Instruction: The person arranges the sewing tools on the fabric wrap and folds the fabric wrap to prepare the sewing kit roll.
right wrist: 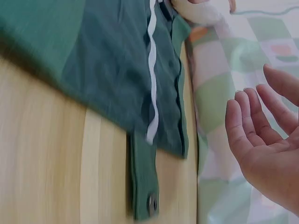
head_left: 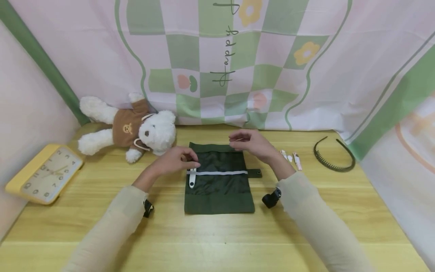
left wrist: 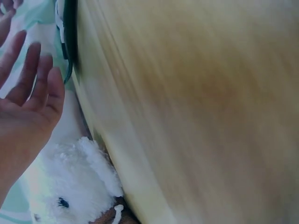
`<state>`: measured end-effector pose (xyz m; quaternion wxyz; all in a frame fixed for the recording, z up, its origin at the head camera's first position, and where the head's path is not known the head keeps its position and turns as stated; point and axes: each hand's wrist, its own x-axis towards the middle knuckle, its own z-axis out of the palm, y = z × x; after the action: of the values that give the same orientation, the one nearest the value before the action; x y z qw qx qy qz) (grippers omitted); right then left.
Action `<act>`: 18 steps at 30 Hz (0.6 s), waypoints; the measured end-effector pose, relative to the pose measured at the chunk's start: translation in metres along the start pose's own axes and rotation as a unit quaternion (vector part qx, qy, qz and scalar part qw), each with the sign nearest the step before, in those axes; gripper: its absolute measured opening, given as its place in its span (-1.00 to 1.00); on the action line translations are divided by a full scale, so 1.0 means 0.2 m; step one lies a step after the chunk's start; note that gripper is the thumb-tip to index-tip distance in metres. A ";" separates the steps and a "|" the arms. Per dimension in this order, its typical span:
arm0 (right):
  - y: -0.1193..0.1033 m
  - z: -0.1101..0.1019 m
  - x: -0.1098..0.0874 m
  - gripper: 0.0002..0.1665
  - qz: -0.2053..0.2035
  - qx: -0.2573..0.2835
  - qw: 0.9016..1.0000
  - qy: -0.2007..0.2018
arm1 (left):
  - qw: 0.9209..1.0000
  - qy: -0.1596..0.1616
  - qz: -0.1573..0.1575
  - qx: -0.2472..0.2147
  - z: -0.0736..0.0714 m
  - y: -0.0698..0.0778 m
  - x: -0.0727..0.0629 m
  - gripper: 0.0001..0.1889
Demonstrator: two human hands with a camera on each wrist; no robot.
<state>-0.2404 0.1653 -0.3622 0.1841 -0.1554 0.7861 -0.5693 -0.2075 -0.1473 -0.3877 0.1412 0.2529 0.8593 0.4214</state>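
A dark green fabric organizer (head_left: 217, 204) lies unfolded on the table, a white elastic band (head_left: 221, 173) running across its middle. A slim white tool (head_left: 192, 180) with a small hole at its lower end is tucked under the band at the left. My left hand (head_left: 175, 160) hovers by the upper left edge, fingers loosely bent and holding nothing. Over the top right corner is my right hand (head_left: 253, 144), its relaxed fingers empty in the right wrist view. A strap (right wrist: 144, 177) with a snap sticks out from the organizer's right side.
Small white and pink items (head_left: 297, 161) lie right of the organizer, partly behind my right wrist. Farther right is a black toothed headband (head_left: 334, 166). A white plush dog (head_left: 158, 132) in a brown top and a yellow clock (head_left: 45, 173) are on the left.
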 end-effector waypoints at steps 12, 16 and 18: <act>0.06 -0.18 -0.11 -0.40 0.018 -0.041 0.999 0.029 | 0.994 -0.037 0.044 0.094 0.05 0.00 0.01 -0.60; 0.08 -0.22 -0.14 -0.39 0.017 -0.057 0.998 0.036 | 0.991 -0.057 0.033 0.115 0.06 0.00 0.01 -0.53; 0.09 -0.25 -0.16 -0.39 0.019 -0.067 0.997 0.038 | 0.991 -0.068 0.026 0.115 0.06 0.00 0.02 -0.49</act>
<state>-0.2361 0.2266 -0.3626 0.1536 -0.1307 0.8315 -0.5177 -0.2049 -0.1382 -0.3956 0.1582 0.3173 0.8837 0.3057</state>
